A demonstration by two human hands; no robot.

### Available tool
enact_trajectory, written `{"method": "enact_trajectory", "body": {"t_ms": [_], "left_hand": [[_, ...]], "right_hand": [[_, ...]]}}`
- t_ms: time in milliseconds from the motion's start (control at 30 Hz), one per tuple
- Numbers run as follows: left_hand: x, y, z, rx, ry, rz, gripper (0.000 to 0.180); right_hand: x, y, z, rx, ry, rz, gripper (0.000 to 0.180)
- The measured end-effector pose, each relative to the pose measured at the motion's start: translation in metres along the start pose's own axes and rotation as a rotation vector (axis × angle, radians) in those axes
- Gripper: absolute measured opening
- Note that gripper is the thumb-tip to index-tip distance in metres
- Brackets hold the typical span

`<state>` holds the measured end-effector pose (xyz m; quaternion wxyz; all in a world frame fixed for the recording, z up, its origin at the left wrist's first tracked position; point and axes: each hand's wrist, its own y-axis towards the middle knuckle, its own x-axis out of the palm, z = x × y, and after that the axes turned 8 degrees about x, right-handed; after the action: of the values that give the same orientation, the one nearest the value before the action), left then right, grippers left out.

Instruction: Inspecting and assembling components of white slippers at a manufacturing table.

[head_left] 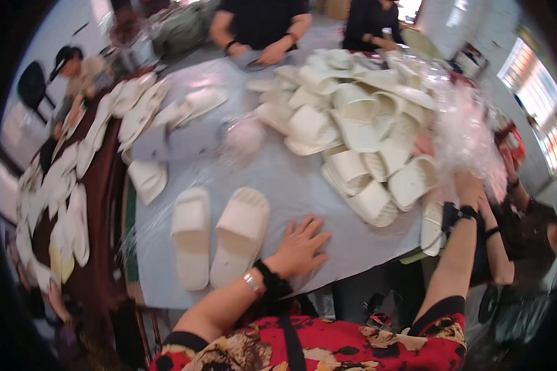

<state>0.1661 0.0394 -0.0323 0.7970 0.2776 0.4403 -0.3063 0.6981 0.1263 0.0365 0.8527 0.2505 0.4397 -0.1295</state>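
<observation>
My left hand (300, 247) lies palm down on the pale table covering (365, 247) with its fingers spread, and holds nothing. Just left of it is a pair of cream slide slippers, soles down: one slipper (190, 241) stands straight, the other slipper (241, 226) leans slightly right. My right hand (468, 185) reaches to the table's right side, against a heap of clear plastic bags (464, 123). Plastic and blur hide its fingers, so its grip does not show. A large pile of cream slippers (359, 123) lies between the bags and the middle of the table.
A co-worker's forearm (498, 250) comes in right beside my right arm. Across the table a person in black (263, 31) handles a grey piece. More slippers (145, 179) and a bluish-grey pad (179, 142) lie at left. A brown rack (99, 185) holds slippers beyond the left edge.
</observation>
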Motion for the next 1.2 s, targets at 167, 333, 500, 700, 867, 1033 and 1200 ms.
{"method": "enact_trajectory", "body": {"t_ms": [167,333,500,700,867,1033,1200], "left_hand": [[0.005,-0.001,-0.001,0.004,-0.027,0.035,0.051],[0.006,0.01,0.003,0.059,-0.031,0.041,0.051],[-0.012,-0.013,-0.004,0.035,-0.275,0.147,0.043],[-0.09,-0.068,-0.004,-0.156,-0.487,0.422,0.031],[-0.114,-0.126,-0.03,-0.436,-0.483,0.782,0.024],[-0.129,-0.185,-0.097,-0.654,-0.22,0.99,0.022],[-0.141,-0.248,-0.184,-0.65,0.413,0.93,0.03]], "right_hand": [[-0.046,-0.04,0.001,0.28,0.263,0.046,0.059],[0.036,-0.035,0.056,-0.038,0.425,0.18,0.063],[-0.001,-0.052,0.021,0.044,0.441,-0.022,0.063],[0.007,-0.064,0.019,0.079,0.457,0.089,0.054],[-0.012,-0.08,-0.003,0.062,0.557,0.18,0.05],[-0.029,-0.097,-0.025,-0.063,0.667,0.274,0.049],[-0.038,-0.116,-0.043,-0.112,0.731,0.264,0.048]]}}
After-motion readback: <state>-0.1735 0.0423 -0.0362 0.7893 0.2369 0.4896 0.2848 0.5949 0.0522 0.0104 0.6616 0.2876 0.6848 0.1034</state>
